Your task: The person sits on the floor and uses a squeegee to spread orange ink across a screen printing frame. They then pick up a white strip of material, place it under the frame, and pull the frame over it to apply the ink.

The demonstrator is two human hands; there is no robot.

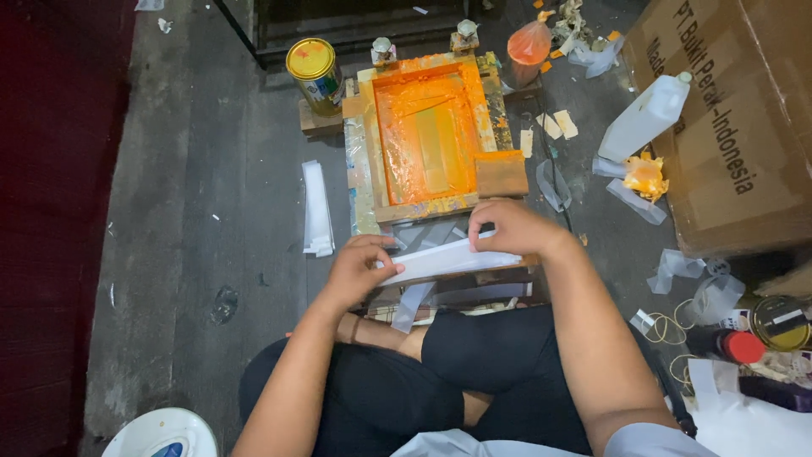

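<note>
I sit cross-legged on a dark floor in front of a wooden screen-printing frame (423,135) coated in orange ink. Both hands hold a stack of long white strips (444,260) just below the frame's near edge. My left hand (357,269) grips the stack's left end. My right hand (506,227) pinches its right end from above. A wooden squeegee block (501,173) rests on the frame's right corner. More grey-white strips (416,303) lie underneath the stack, near my knees.
A yellow-lidded tin (313,72) stands left of the frame, and a pile of white strips (317,207) lies below it. At the right are a white plastic jug (644,117), an ink-stained rag (644,176), a big cardboard box (744,118), tins (780,322) and scraps.
</note>
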